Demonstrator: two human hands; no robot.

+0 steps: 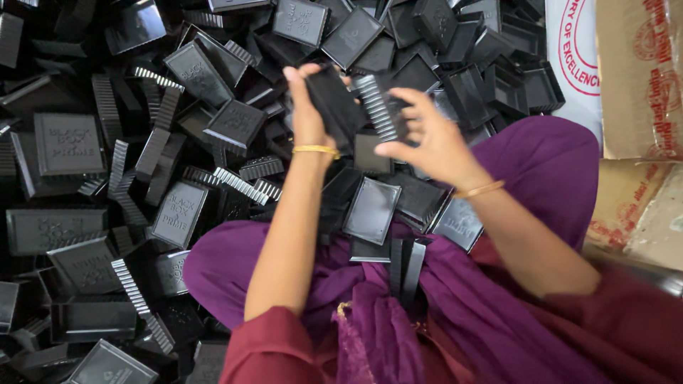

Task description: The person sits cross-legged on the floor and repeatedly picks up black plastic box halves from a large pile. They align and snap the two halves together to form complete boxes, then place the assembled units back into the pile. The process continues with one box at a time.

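My left hand grips a black plastic box part raised above the heap. Close beside it, my right hand holds a second black piece with a ribbed edge; the two pieces touch between my hands. A gold bangle circles each wrist. Several black plastic pieces rest on my lap over purple cloth.
A big heap of black plastic box halves and lids covers the left and top of the view. A white printed sack and brown cardboard cartons stand at the right. Two thin black strips lie on my lap.
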